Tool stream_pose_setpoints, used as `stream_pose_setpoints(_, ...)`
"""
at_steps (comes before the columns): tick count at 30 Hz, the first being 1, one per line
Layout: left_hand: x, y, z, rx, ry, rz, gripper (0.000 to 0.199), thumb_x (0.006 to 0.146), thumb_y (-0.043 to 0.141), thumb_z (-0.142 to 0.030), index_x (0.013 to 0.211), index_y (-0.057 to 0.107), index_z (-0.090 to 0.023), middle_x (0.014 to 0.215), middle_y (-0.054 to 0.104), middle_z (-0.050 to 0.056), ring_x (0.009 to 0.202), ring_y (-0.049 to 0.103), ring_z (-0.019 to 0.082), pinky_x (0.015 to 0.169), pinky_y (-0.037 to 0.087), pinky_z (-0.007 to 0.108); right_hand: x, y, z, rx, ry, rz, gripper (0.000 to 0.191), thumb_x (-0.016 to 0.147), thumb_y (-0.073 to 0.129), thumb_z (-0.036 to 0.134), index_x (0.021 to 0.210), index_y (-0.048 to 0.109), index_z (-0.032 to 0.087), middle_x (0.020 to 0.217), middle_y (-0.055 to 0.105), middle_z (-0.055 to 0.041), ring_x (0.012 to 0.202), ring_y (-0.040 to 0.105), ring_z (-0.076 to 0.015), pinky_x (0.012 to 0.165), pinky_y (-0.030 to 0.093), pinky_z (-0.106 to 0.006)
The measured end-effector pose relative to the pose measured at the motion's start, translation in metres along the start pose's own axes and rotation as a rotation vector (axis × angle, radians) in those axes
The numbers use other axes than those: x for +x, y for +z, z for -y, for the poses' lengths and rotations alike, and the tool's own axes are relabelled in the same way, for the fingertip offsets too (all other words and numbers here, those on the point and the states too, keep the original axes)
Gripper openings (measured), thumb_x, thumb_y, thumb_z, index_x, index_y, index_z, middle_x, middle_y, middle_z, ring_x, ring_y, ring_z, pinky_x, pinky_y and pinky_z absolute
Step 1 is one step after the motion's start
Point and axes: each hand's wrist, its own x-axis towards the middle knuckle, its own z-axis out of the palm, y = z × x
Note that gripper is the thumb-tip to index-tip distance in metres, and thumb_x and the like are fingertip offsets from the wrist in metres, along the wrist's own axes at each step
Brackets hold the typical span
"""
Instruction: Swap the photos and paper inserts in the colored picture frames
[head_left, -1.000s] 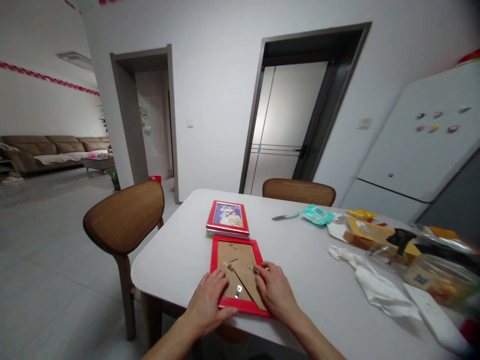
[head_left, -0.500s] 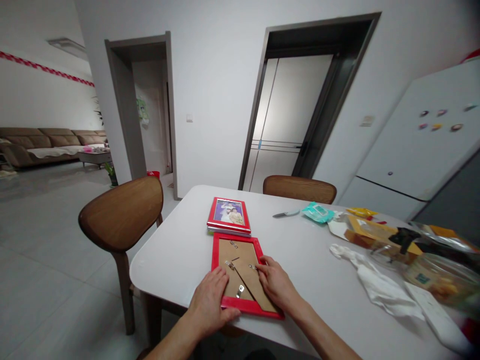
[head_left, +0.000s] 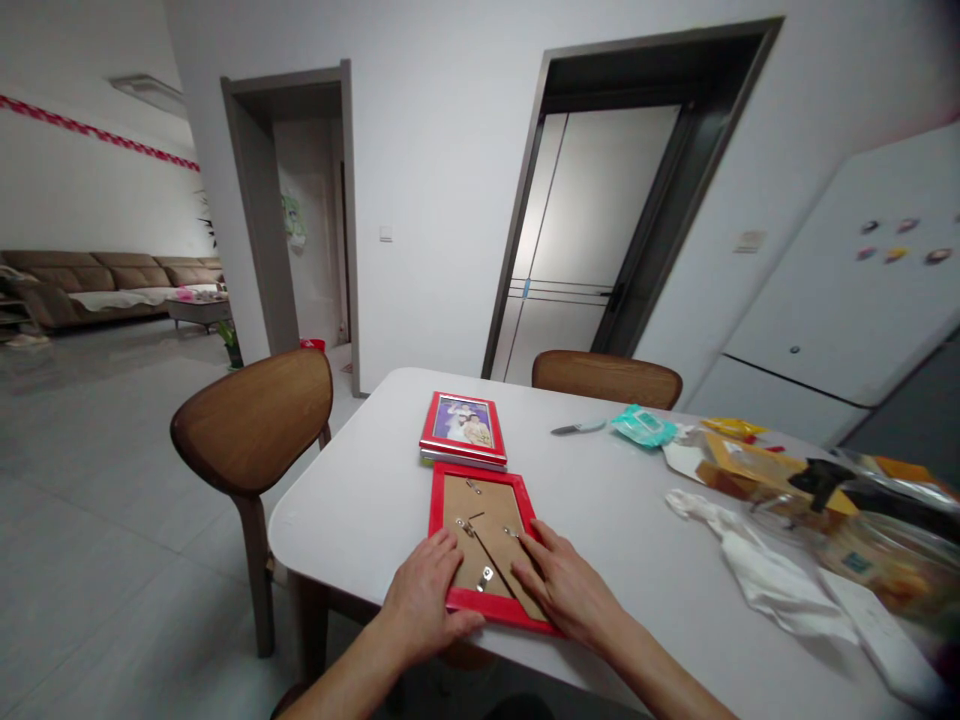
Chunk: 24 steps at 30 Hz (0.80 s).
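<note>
A red picture frame point(head_left: 440, 500) lies face down near the table's front edge, its brown backing board point(head_left: 491, 500) up. Small metal clips and a thin dark stand strip show on the board. My left hand point(head_left: 424, 590) is closed round the lower left corner, fingers over the left side and thumb along the bottom edge. At the right side, my right hand point(head_left: 574, 590) grips the frame, with fingertips by the right-hand clip point(head_left: 511, 532) and on the board. Just beyond lies a stack of frames, topped by a red frame with a photo point(head_left: 463, 423).
A knife point(head_left: 577, 427) and a teal packet point(head_left: 643, 426) lie farther back on the white table point(head_left: 337, 490). To the right are a crumpled white cloth point(head_left: 765, 570), a yellow box point(head_left: 780, 475) and a clear plastic container point(head_left: 885, 560). Wooden chairs point(head_left: 259, 420) stand at the left and far sides.
My right hand has shifted slightly on the frame's right side, its fingers now farther apart near the clip. The view has moved a little; my left hand stays at the corner.
</note>
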Motion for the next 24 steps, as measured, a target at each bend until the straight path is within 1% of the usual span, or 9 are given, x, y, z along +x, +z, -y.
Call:
stream_pose_setpoints(2,0.000,-0.001,0.000,0.003,0.005,-0.007,0.067,0.062,0.058,-0.052,0.113,0.048,-0.010,0.126,0.041,0.014,0.119,0.031,0.025,0.099,0.027,0.038,-0.003,0.003,-0.005,0.004,0.015,-0.039,0.040,0.080,0.032,0.042,0.103,0.054,0.018,0.116,0.046,-0.0113,0.103,0.046,-0.0201,0.088,0.035,-0.033)
stream_pose_setpoints(5,0.000,0.000,0.000,-0.005,0.012,-0.015,0.066,0.062,0.059,-0.051,0.112,0.048,-0.010,0.126,0.041,0.014,0.119,0.031,0.025,0.099,0.027,0.038,-0.006,0.007,-0.011,0.016,0.064,-0.162,0.039,0.080,0.034,0.036,0.106,0.053,0.015,0.115,0.047,-0.0120,0.103,0.046,-0.0199,0.088,0.036,-0.033)
stream_pose_setpoints(8,0.000,0.001,0.001,-0.032,0.008,-0.016,0.063,0.059,0.062,-0.048,0.110,0.049,-0.013,0.126,0.041,0.012,0.119,0.032,0.024,0.098,0.028,0.039,-0.008,0.008,-0.002,0.028,0.002,-0.247,0.033,0.078,0.038,0.032,0.100,0.057,0.017,0.110,0.051,-0.0113,0.101,0.046,-0.0211,0.086,0.037,-0.036)
stream_pose_setpoints(10,0.001,0.002,0.002,-0.043,0.005,-0.021,0.061,0.058,0.065,-0.045,0.108,0.050,-0.013,0.126,0.041,0.012,0.119,0.032,0.024,0.098,0.029,0.039,-0.008,0.006,0.012,0.061,-0.105,-0.225,0.028,0.078,0.039,0.030,0.095,0.060,0.020,0.108,0.052,-0.0096,0.099,0.046,-0.0207,0.085,0.037,-0.036)
stream_pose_setpoints(12,0.002,0.003,0.003,-0.046,0.006,-0.028,0.059,0.057,0.066,-0.043,0.106,0.051,-0.013,0.125,0.042,0.013,0.118,0.032,0.024,0.098,0.030,0.038,-0.007,0.003,0.029,0.094,-0.202,-0.149,0.025,0.079,0.039,0.027,0.088,0.062,0.023,0.105,0.054,-0.0068,0.097,0.046,-0.0192,0.084,0.037,-0.036)
stream_pose_setpoints(15,0.002,0.005,0.004,-0.053,0.008,-0.035,0.057,0.057,0.066,-0.042,0.104,0.052,-0.014,0.124,0.044,0.012,0.118,0.033,0.024,0.097,0.030,0.039,-0.008,0.000,0.045,0.101,-0.287,-0.046,0.023,0.079,0.040,0.026,0.081,0.062,0.024,0.096,0.056,-0.0040,0.094,0.045,-0.0184,0.083,0.035,-0.035)
stream_pose_setpoints(17,0.002,0.006,0.004,-0.060,0.004,-0.038,0.055,0.057,0.066,-0.040,0.103,0.052,-0.015,0.124,0.044,0.011,0.118,0.033,0.024,0.097,0.030,0.039,-0.010,0.000,0.046,0.093,-0.325,-0.010,0.022,0.078,0.041,0.026,0.087,0.060,0.024,0.098,0.056,-0.0042,0.096,0.043,-0.0193,0.085,0.034,-0.036)
stream_pose_setpoints(20,0.001,0.006,0.003,-0.071,-0.006,-0.036,0.050,0.058,0.065,-0.040,0.100,0.052,-0.015,0.125,0.043,0.011,0.119,0.032,0.024,0.097,0.030,0.038,-0.014,-0.001,0.042,0.052,-0.365,0.018,0.026,0.077,0.044,0.031,0.099,0.056,0.024,0.107,0.053,-0.0049,0.103,0.039,-0.0218,0.090,0.029,-0.040)
stream_pose_setpoints(24,0.001,0.005,0.003,-0.084,-0.022,-0.043,0.044,0.058,0.066,-0.040,0.093,0.054,-0.016,0.124,0.044,0.011,0.119,0.032,0.023,0.097,0.030,0.037,-0.019,-0.001,0.040,0.003,-0.344,0.019,0.029,0.077,0.045,0.034,0.103,0.054,0.026,0.112,0.051,-0.0041,0.106,0.036,-0.0229,0.091,0.027,-0.042)
